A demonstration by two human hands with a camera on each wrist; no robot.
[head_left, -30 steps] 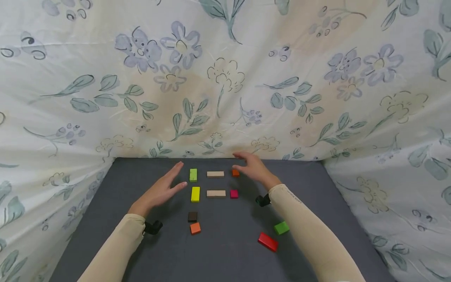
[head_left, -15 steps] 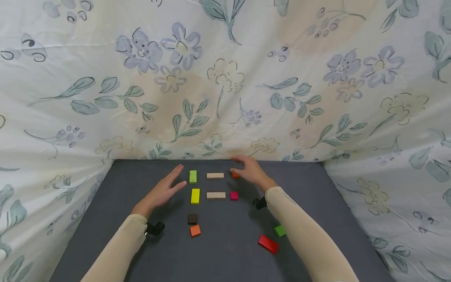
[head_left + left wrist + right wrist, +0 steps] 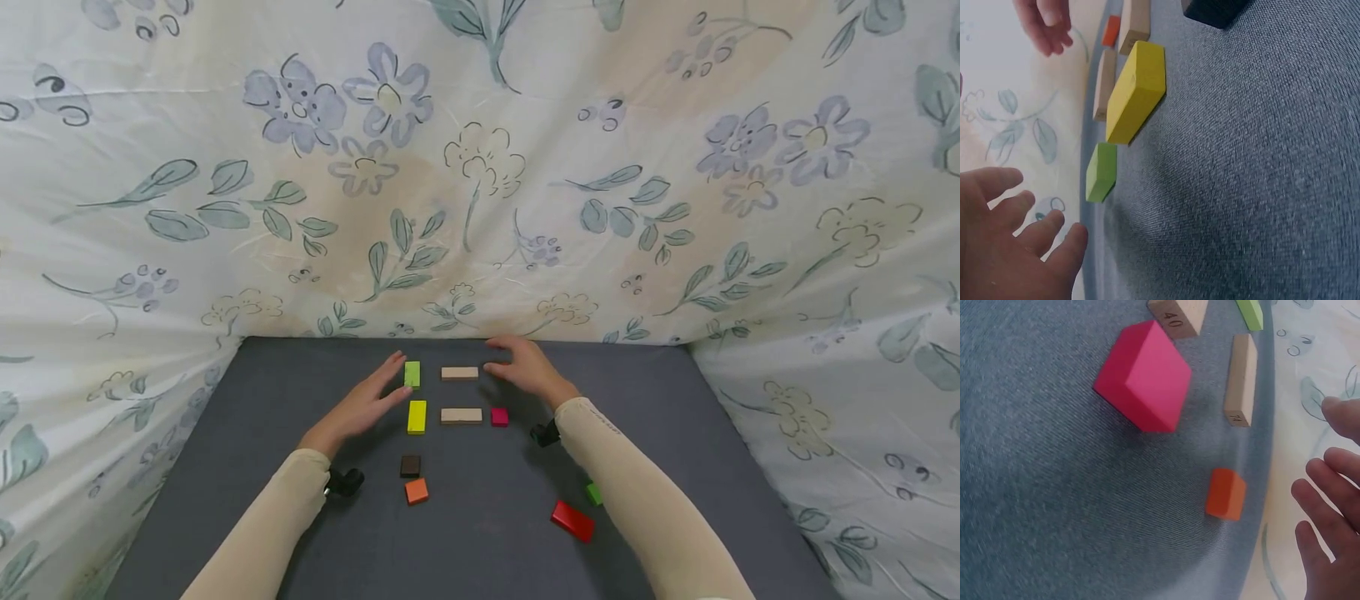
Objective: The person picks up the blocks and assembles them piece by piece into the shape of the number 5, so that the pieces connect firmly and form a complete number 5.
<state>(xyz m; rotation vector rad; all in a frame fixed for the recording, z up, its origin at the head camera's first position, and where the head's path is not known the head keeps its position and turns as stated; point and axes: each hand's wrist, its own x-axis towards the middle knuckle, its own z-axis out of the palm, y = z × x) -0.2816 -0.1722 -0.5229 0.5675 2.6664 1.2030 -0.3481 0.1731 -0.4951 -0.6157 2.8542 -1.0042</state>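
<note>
My left hand [image 3: 362, 406] hovers over the table with its fingers extended, just left of a light green block [image 3: 412, 374] and a yellow block [image 3: 417, 417]. In the left wrist view its fingers are spread and hold nothing. My right hand [image 3: 531, 372] is held above the far side, fingers loosely extended, to the right of a pale wooden block [image 3: 460, 373]. An orange-red block [image 3: 1226, 494] lies below it in the right wrist view; the hand hides that block in the head view. Nearer lie a second wooden block [image 3: 461, 416] and a crimson block [image 3: 499, 417].
A dark brown block [image 3: 410, 466] and an orange block [image 3: 416, 491] lie nearer on the left. At the right front are a red block [image 3: 573, 521] and a green block [image 3: 594, 493], partly covered by my sleeve. A floral cloth [image 3: 480, 275] hangs behind the dark table [image 3: 480, 542].
My left hand has shifted right, closer to the light green block. The right hand has drifted slightly left and now covers the orange-red block in the head view. The blocks stay in place.
</note>
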